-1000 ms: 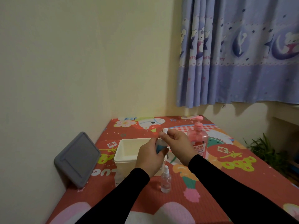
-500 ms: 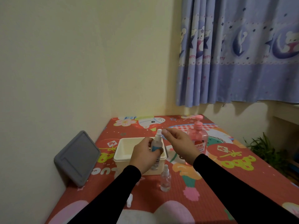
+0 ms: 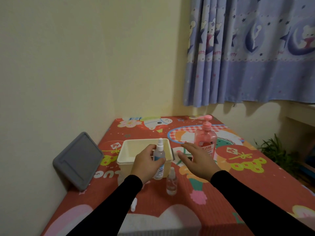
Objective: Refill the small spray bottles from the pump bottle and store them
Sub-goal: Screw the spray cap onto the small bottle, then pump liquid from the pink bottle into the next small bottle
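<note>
While a grey lid (image 3: pixel 78 160) leans against the wall at lower left, a cream bin (image 3: pixel 126 160) sits beside it near frame centre. Over the bin's front edge, the left hand (image 3: pixel 147 165) grips an upright spray bottle (image 3: pixel 159 159). A second small spray bottle (image 3: pixel 171 182) stands just below. Right of centre, the right hand (image 3: pixel 196 159) hovers empty with fingers spread, before the pink pump bottle (image 3: pixel 205 137).
</note>
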The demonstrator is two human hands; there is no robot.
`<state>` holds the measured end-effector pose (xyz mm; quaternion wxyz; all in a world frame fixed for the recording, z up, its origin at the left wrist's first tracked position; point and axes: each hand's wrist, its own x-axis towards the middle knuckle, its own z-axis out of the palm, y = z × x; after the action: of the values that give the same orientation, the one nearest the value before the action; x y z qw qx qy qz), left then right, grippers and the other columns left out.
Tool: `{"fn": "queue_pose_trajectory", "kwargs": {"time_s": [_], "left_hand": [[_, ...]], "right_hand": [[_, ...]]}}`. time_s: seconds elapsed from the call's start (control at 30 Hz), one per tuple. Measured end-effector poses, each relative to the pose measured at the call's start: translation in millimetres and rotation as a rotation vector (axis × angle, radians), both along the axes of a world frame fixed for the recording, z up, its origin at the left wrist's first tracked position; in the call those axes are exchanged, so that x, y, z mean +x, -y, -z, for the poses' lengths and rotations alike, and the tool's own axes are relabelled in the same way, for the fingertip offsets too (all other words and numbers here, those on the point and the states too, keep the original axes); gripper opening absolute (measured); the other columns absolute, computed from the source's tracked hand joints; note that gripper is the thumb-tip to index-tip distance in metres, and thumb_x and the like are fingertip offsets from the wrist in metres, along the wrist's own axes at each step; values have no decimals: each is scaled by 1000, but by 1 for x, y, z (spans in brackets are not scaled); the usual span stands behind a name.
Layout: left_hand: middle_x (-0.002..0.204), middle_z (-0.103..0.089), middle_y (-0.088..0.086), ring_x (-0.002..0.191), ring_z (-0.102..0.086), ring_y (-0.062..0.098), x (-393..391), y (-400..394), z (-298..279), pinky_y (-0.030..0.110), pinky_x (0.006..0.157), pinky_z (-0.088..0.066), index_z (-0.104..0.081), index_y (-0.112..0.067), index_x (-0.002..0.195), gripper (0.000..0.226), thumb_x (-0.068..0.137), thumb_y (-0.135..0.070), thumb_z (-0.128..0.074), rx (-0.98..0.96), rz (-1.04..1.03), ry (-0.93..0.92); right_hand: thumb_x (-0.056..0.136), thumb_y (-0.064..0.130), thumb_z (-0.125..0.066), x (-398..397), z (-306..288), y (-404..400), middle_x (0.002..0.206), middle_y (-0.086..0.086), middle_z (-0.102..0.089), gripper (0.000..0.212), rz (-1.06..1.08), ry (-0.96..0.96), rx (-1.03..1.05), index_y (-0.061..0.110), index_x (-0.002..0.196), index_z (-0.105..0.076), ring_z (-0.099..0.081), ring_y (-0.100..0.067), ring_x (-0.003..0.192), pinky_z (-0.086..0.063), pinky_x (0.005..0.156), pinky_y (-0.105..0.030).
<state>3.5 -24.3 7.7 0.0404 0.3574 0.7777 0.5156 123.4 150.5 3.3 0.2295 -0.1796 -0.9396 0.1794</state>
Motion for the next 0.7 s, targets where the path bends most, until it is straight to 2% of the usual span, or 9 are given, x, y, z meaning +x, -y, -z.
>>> {"fn": "queue_pose_trajectory", "kwargs": {"time_s": [0.27, 0.4, 0.47, 0.57, 0.7], "left_hand": [[94, -67, -5, 86, -64, 12, 0, 6, 26, 33, 77, -55, -56, -25, 99, 25, 79, -21, -70, -58, -4, 54], [91, -67, -4, 86, -63, 14, 2, 8, 39, 37, 78, -53, -56, -21, 97, 23, 78, -19, -69, -102, -26, 60], [89, -67, -5, 83, -62, 12, 4, 9, 46, 31, 74, -52, -56, -21, 97, 20, 80, -22, -67, -114, -44, 50], [83, -66, -7, 76, -60, 3, 7, 11, 55, 10, 58, -42, -56, -23, 91, 13, 81, -24, -64, -113, -67, 57], [80, -64, -6, 74, -58, 2, 11, 12, 60, 9, 55, -38, -52, -24, 85, 11, 83, -20, -61, -90, -76, 78]], "right_hand": [[92, 66, -32, 7, 23, -4, 158, 4, -28, 68, -1, 102, 13, 30, 150, -30, -34, -15, 141, -31, 113, -34], [92, 66, -33, 8, 33, -5, 160, 4, -23, 69, 5, 142, 45, 33, 151, -24, -29, -16, 144, -27, 114, -33], [93, 66, -32, 9, 38, -5, 160, 4, -22, 69, 2, 158, 58, 33, 152, -22, -27, -16, 145, -26, 114, -31], [92, 67, -30, 10, 42, -4, 161, 4, -20, 70, -7, 179, 76, 34, 152, -18, -26, -16, 145, -25, 115, -31], [92, 68, -29, 11, 43, -3, 161, 5, -18, 71, -19, 185, 73, 33, 153, -16, -23, -14, 146, -23, 115, -31]]}}
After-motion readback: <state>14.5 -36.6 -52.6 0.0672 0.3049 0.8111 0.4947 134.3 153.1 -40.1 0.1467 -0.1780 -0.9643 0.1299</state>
